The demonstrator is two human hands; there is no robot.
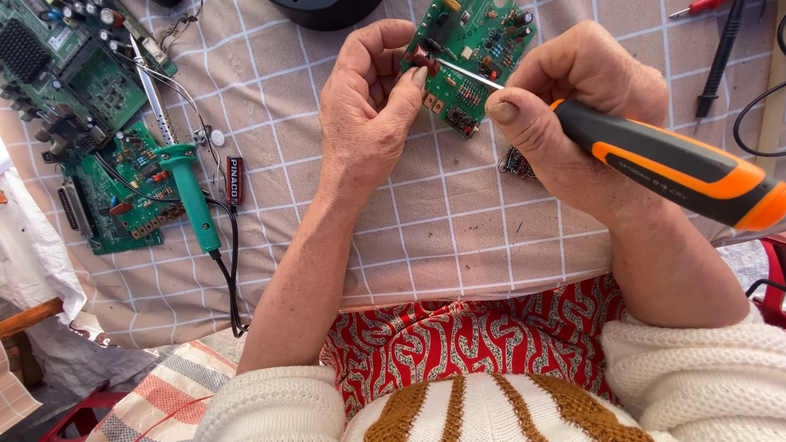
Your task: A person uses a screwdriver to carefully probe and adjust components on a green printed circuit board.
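Checked beige cloth (426,205) over the worktop, spread as a soft bed for loose electronics. At far left, a cluster of green circuit boards (78,115) lying flat with wires trailing, set aside within reach. Just beside them, a teal-handled soldering iron (190,196) laid down with its metal tip pointing away and its black cord running off the near edge, and a small battery (235,180) resting near the handle. Toward the middle, left hand (368,106) raised off the cloth, fingers closed on the edge of a small green circuit board (471,57), thumb pressed by a dark red component, likely to keep the board tilted and steady. Board held above the cloth between both hands, component side up. Further right, right hand (573,106) wrapped tight round an orange and black screwdriver (671,164), forefinger laid along the thin shaft to guide it, tip touching the board close to the left thumb. At far right, black probe leads (720,57) lying on the cloth, well apart.
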